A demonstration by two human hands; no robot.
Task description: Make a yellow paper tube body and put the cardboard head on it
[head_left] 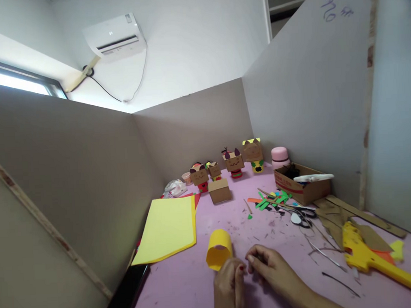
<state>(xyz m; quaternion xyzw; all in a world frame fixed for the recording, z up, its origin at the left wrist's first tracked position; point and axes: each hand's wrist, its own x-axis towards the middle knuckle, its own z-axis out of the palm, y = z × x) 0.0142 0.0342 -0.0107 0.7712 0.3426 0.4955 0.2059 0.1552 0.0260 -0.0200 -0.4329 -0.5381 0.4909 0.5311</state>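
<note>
My left hand (229, 282) is closed, thumb against the curled fingers, at the front of the table. A small red spot shows at its fingertips; what the hand holds, if anything, I cannot make out. Close to its right, my right hand (271, 268) has its fingers curled and pinched together, their contents hidden. The two sets of fingertips almost meet. Just behind my left hand a yellow paper tube (219, 245) lies on its side, its open end facing me.
Yellow paper sheets (168, 228) lie at left. Behind stand a small cardboard box (219, 191) and several cardboard-headed figures (234, 163). At right are coloured paper scraps (264, 203), scissors (301, 217), an open carton (294, 184), a yellow hot glue gun (357, 251) and loose wires.
</note>
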